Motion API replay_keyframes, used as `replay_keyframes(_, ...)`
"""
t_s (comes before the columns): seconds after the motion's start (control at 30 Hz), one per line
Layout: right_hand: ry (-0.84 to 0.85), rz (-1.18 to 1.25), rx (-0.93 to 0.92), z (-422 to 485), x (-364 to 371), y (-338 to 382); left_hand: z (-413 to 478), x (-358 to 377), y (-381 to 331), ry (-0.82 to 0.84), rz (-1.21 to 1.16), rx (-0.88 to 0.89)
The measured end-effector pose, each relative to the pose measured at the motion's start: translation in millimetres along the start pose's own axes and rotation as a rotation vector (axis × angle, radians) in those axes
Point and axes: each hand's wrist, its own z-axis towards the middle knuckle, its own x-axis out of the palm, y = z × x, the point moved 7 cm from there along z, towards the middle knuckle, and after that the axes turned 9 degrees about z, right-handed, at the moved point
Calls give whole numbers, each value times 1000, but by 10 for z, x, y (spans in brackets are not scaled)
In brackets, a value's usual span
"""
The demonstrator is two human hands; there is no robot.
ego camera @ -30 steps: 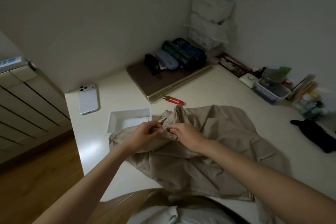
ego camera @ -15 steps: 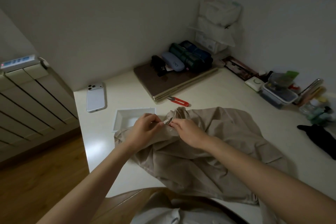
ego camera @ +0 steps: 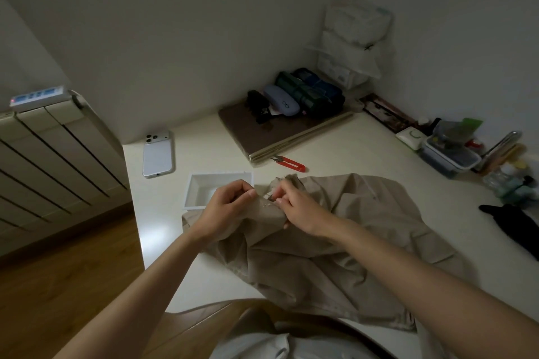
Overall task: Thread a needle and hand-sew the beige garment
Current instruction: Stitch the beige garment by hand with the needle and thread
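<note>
The light is dim, and the small gap between the two hands is hard to make out: a thin pale glint is seen there, but whether it is a needle or thread cannot be told. The near hem of the beige garment [ego camera: 335,242] is cut off by the table [ego camera: 364,148] edge and by the person's lap, and part of its bunched fold is hidden under the fingers.

The left hand [ego camera: 224,207] is curled, with thumb and fingertips pinched on the raised fold of the garment. The right hand [ego camera: 303,210] is curled likewise, its fingertips pressed together on the same fold, just beside the left ones; what else is held between them cannot be told. The garment is spread on the table beneath and to the right of both hands.

A white tray [ego camera: 198,192] is partly covered behind the left hand. Red snips [ego camera: 288,162] lie just beyond the grip, and a phone [ego camera: 157,154] lies further off past the left hand.
</note>
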Motion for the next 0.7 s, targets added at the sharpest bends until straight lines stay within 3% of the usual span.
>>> replay_keyframes(0.23,76,21,-58,-60,43,111,4,-35,-1,1,10,15)
replay_keyframes(0.7,29,2,-104,-74,-18,112,26,-13,-45,-19,15,-4)
